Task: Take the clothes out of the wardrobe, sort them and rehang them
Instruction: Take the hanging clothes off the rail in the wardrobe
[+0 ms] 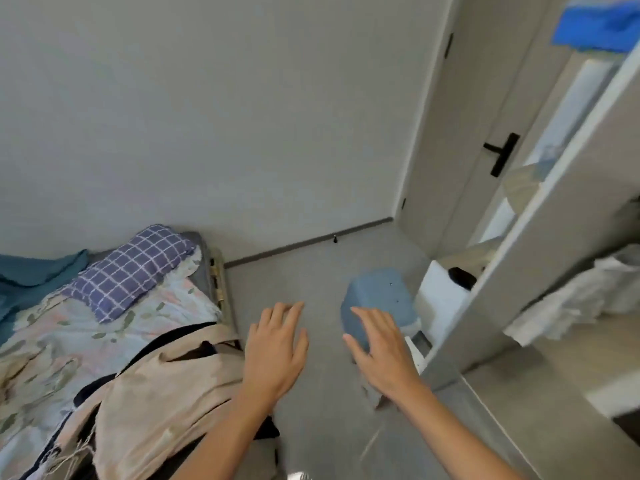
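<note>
Both my hands are stretched out in front of me over the grey floor, holding nothing. My left hand (pixel 277 351) is flat with straight fingers, just right of the bed's edge. My right hand (pixel 381 344) is also flat, in front of a blue plastic bin (pixel 377 292). A beige garment with dark trim (pixel 166 386) lies spread on the bed at lower left. The open wardrobe (pixel 561 216) stands at the right, with white clothing (pixel 571 299) hanging or bunched inside it.
The bed (pixel 86 327) with floral bedding and a checked blue pillow (pixel 131 268) fills the left. A closed door with a black handle (pixel 502 154) is at the back right. Something blue (pixel 595 26) sits atop the wardrobe. A white box (pixel 440 299) stands by the bin.
</note>
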